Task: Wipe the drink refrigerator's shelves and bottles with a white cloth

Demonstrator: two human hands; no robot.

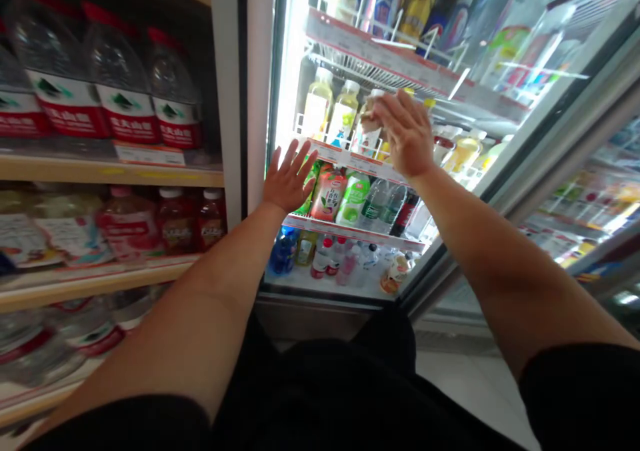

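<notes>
My left hand (287, 183) is raised with its fingers spread, at the left side of a lit drinks fridge. It holds nothing. Just beyond it, on the third shelf down, are a red-labelled bottle (328, 194) and a green-and-white bottle (354, 199). Higher up, my right hand (409, 137) has its fingers stretched out to the left, in front of the second shelf. It partly covers a white-capped bottle (367, 134); I cannot tell if the fingertips touch it. Beside that stand two pale yellow bottles, one with a cartoon label (343, 114).
A shelf edge with price tags (357, 163) runs between the hands. Cans (419, 4) stand on the top shelf, small bottles (323, 257) at the bottom. A metal door frame (525, 164) slants at right. Red-capped water bottles (123, 101) fill the shelving at left.
</notes>
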